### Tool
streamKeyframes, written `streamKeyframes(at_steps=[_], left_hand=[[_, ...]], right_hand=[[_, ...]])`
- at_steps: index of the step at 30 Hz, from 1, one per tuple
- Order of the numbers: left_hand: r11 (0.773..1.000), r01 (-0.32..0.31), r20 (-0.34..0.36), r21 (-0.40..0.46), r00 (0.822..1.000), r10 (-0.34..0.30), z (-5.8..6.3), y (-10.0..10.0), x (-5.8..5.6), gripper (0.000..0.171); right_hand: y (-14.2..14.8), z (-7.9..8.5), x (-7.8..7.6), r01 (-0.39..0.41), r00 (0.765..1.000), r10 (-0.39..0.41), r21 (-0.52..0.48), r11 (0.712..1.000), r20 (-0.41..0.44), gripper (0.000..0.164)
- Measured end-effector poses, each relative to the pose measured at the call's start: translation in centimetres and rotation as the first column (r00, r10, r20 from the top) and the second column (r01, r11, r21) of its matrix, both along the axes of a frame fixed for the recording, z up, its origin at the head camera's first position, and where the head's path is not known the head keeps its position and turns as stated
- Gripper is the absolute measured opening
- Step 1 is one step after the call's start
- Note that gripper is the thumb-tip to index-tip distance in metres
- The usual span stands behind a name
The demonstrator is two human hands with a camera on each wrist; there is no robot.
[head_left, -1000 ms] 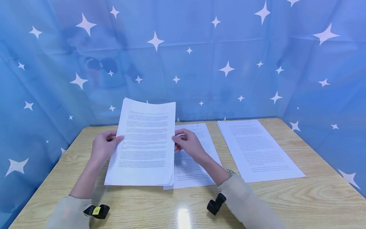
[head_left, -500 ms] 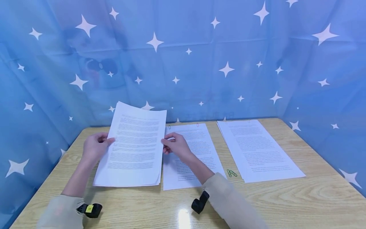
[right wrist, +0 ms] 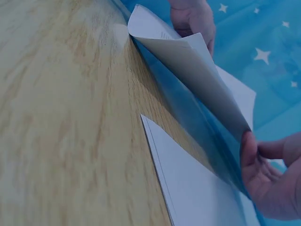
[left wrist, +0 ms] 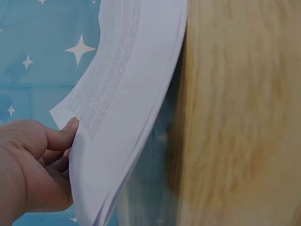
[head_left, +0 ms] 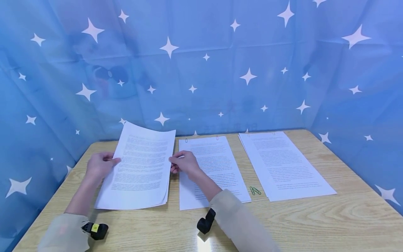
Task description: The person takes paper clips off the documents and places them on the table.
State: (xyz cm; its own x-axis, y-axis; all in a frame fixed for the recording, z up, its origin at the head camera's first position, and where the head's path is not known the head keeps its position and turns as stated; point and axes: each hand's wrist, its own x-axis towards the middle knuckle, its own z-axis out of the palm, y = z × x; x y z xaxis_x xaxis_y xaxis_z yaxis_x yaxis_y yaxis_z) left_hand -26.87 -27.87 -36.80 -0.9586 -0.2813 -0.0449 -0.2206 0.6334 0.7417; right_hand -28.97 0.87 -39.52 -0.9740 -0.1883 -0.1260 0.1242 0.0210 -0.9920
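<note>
My left hand [head_left: 100, 166] pinches the left edge of a small stack of printed sheets [head_left: 138, 164], thumb on the front. On the opposite edge my right hand [head_left: 185, 162] pinches the same sheets between thumb and fingers. The stack is tilted and bowed, its top edge raised toward the curtain. In the right wrist view its lower corner [right wrist: 155, 23] curls above the wood, with a gap beneath. Below my right hand lies a second set of printed sheets [head_left: 214, 168], a dark paper clip [head_left: 186, 140] and a red paper clip [head_left: 217, 138] on its top edge.
To the right lies a third set of printed sheets [head_left: 286, 164] with two pale clips on top. Loose green paper clips [head_left: 255, 190] sit between the two flat sets. The wooden table [head_left: 315, 224] ends at a blue starred curtain [head_left: 201, 63].
Both hands have carried the held sheets left and lower, away from over the middle set. The dark clip and the green clips have come into full view.
</note>
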Motion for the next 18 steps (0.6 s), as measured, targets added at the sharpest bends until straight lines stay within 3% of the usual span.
streamKeyframes(at_steps=[11,18], left_hand=[[0.999,0.026,0.047,-0.024,0.999,-0.025,-0.5,-1.1,-0.2,0.042],[0.998,0.031,0.062,-0.052,0.998,-0.028,-0.9,-1.9,-0.2,0.041]], right_hand=[[-1.8,-0.3,0.1,0.011,0.999,-0.010,-0.021,1.000,0.033,0.011],[-2.3,-0.3,0.2,-0.010,1.000,0.008,0.049,0.999,0.029,0.008]])
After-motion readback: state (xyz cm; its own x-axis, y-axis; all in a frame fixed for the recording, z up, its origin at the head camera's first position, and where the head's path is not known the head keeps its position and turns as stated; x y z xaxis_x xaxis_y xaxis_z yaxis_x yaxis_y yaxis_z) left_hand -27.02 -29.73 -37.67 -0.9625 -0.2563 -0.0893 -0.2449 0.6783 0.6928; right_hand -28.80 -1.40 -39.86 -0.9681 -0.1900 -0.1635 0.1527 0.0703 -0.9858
